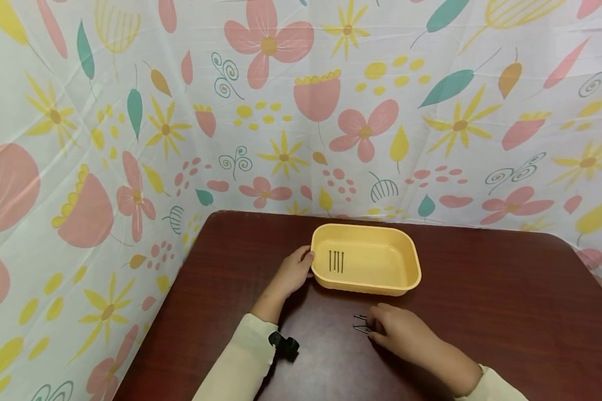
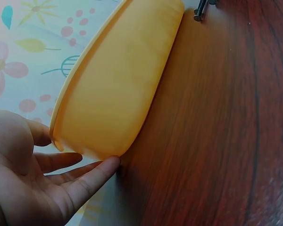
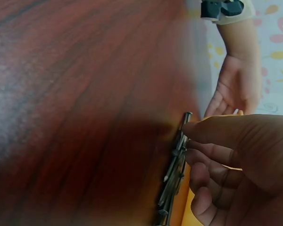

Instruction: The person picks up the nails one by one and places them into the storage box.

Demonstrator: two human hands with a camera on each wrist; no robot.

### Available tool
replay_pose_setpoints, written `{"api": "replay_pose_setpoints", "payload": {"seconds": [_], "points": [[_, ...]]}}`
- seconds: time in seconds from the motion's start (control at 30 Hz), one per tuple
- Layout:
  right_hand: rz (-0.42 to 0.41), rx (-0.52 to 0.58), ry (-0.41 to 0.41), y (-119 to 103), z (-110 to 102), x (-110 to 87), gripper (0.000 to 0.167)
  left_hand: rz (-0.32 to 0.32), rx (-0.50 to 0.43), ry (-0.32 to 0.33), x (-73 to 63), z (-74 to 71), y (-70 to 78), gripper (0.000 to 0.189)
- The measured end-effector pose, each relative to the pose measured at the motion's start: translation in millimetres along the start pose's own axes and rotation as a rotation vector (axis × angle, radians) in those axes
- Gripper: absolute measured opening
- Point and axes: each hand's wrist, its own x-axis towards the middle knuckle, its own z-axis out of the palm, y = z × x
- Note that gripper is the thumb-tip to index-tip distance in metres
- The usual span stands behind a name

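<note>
At dark-red table [image 1: 486, 301] | holding yellow tray [image 1: 376, 257] near back edge by left end with left hand [image 1: 292, 272], half-open | touching loose nails [image 3: 168, 190] with right hand [image 1: 401, 331], curled; cannot tell whether gripping | inside tray, showing four nails [image 1: 338, 262] abreast

A narrow strip of tabletop [image 1: 338, 307] separates the right grip [image 1: 396, 328] from the yellow tray [image 1: 363, 288], whose raised wall blocks the way.

Worktop [image 1: 506, 289] before floral hanging [image 1: 301, 128].
Surface: red-brown wood grain, far corners rounded, pale glare [image 1: 313, 373] near side. Hanging: white, creased, printed pink, yellow, teal.
</note>
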Motion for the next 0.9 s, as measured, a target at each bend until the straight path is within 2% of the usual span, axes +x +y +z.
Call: {"api": "replay_pose_setpoints", "payload": {"seconds": [0.33,0.9], "points": [[-0.035,-0.018,0.033,1.6,6.7,-0.1,0.019,-0.004,0.008,0.005,-0.6,0.8,0.6,0.049],[-0.012,0.025,0.021,3.2,3.4,4.8,0.022,-0.002,-0.008,0.008,0.5,1.3,2.3,0.049]]}}
